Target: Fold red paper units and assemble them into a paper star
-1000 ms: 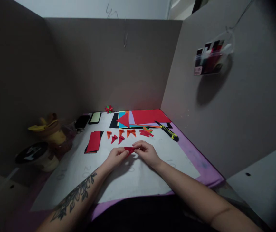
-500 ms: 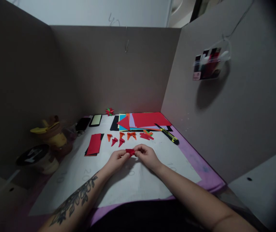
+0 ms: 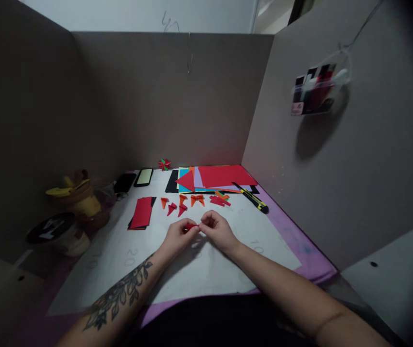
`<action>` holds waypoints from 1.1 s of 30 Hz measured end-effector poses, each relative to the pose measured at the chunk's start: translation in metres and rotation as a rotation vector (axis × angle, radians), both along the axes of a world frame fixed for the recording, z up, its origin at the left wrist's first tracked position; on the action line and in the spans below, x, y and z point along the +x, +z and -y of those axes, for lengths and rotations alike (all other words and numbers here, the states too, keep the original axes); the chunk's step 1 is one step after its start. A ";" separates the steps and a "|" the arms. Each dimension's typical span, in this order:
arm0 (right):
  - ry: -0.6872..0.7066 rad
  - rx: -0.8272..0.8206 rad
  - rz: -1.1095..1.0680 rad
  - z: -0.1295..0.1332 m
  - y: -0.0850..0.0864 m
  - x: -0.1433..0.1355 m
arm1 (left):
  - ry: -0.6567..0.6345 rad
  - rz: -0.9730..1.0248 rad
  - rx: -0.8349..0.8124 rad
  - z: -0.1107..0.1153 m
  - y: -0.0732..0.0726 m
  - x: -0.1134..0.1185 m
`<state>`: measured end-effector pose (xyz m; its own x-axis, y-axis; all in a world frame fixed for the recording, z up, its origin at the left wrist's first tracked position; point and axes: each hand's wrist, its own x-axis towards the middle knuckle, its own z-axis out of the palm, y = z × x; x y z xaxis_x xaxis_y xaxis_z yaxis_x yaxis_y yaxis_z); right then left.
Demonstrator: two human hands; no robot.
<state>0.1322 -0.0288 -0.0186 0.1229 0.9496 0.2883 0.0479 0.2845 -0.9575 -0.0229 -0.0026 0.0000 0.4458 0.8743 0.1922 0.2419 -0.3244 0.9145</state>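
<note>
Between my hands is a small piece of red paper (image 3: 191, 226), mostly covered by my fingers. My left hand (image 3: 178, 237) is closed around its left part. The thumb and fingertips of my right hand (image 3: 220, 233) pinch its right end, close to the left fingertips. Just beyond my hands lie folded red paper pieces (image 3: 182, 210) and folded orange paper pieces (image 3: 197, 200). Thin red paper strips (image 3: 219, 200) with some orange and green are to the right of them.
A stack of red and black paper rectangles (image 3: 141, 212) lies left. Large coloured sheets (image 3: 224, 177) are at the back, with a yellow-black utility knife (image 3: 251, 198) at their right. Two phones (image 3: 143, 177), a paper star (image 3: 164, 164) and a tool-filled pot (image 3: 83, 202) stand or lie farther off.
My fingers have closed further over the red paper, so less of it shows. My left thumb has moved right, towards the right fingertips. The view has shifted slightly.
</note>
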 end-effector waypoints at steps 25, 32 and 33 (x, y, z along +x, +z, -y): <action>0.058 -0.067 0.006 0.005 0.005 0.001 | 0.029 -0.005 -0.045 -0.002 0.002 -0.003; 0.055 -0.122 0.022 0.003 0.002 0.004 | 0.015 0.011 -0.016 -0.003 0.000 -0.004; 0.055 -0.121 0.034 0.003 0.002 0.005 | 0.010 0.009 -0.014 -0.003 0.000 -0.004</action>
